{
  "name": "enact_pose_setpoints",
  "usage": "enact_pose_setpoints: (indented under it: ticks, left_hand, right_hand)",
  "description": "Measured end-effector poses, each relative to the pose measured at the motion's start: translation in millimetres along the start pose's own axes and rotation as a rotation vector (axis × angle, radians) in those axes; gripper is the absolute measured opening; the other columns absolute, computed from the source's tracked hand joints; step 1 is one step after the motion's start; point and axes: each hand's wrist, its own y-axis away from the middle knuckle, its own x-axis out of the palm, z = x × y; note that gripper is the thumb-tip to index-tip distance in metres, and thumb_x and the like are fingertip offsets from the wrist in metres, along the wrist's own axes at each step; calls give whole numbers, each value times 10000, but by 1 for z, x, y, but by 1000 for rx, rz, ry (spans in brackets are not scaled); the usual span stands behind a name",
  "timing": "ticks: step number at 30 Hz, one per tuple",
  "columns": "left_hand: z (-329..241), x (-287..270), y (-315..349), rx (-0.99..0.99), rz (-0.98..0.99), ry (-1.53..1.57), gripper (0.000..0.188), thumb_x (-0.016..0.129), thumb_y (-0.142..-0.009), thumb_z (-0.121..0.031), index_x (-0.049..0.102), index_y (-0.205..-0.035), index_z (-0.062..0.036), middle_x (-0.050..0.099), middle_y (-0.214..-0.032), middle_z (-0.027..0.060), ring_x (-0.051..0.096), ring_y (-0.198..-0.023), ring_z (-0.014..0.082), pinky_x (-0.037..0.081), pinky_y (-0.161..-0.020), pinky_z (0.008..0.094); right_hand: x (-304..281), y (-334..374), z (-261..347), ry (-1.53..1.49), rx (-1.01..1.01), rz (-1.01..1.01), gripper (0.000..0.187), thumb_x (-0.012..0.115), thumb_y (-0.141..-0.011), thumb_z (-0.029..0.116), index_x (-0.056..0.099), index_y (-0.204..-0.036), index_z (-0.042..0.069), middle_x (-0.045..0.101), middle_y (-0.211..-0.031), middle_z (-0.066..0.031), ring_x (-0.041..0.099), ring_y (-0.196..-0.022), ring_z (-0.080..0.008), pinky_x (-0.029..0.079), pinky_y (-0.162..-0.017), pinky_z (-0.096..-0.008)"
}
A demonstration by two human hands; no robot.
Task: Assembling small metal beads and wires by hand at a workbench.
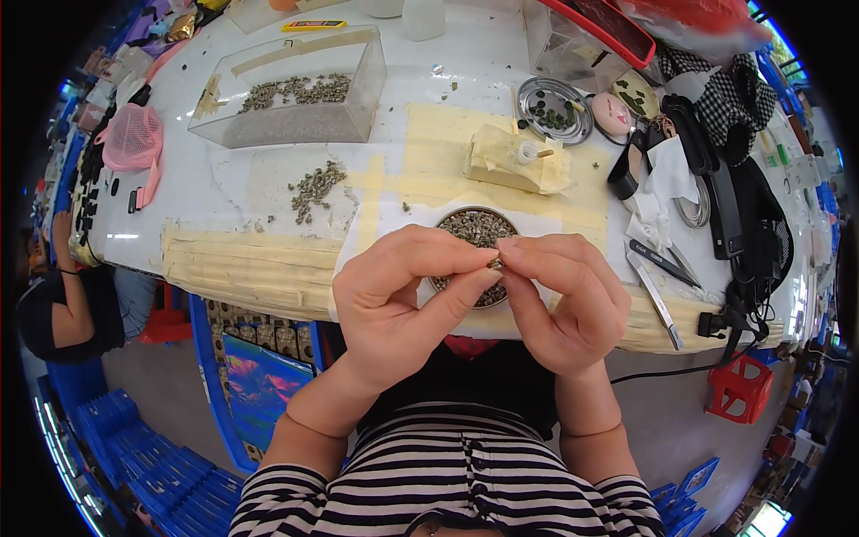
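Note:
My left hand (394, 291) and my right hand (573, 300) meet over the near edge of the table. Thumb and forefinger of each are pinched together on one tiny metal piece (495, 264), mostly covered by the fingertips; its exact kind is too small to tell. Right behind and under the fingers stands a round dish (472, 208) full of similar small metal pieces, partly hidden by my hands. A loose pile of such pieces (315, 190) lies on the table to the left. Farther back, a clear plastic box (344, 121) holds more of them.
Beyond my right hand sits a tape-covered block (514, 166) with a small white cup. Silver tweezers (655, 300) and black tweezers (664, 262) lie at the right, near a black strap. A round tin (586, 125) contains dark bits. A pink mesh basket (131, 136) is far left; another person sits there.

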Motion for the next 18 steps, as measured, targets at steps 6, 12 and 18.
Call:
enact_pose_setpoints:
  ticks: [6,12,18]
  left_hand:
    - [-8,0,0,-409,31,466,109,650,-841,25,630,-945,50,652,-846,73,615,-750,90,511,-680,198]
    - [-9,-5,-1,-486,64,506,89,640,-859,-3,630,-936,40,653,-802,69,616,-721,88,516,-660,204]
    - [-13,-5,0,-564,39,516,90,633,-874,-39,633,-922,37,655,-781,75,613,-690,90,520,-636,212]
  right_hand:
    - [-3,-1,2,-7,-20,1,250,746,-658,-55,672,-887,12,662,-810,-94,642,-691,-190,511,-571,-259]
    - [-4,-5,9,-42,51,29,226,738,-663,-58,672,-867,14,654,-793,-84,631,-675,-183,493,-564,-260]
    - [-7,-9,13,-63,140,89,200,724,-676,-51,676,-858,18,644,-763,-78,615,-653,-175,483,-569,-257]
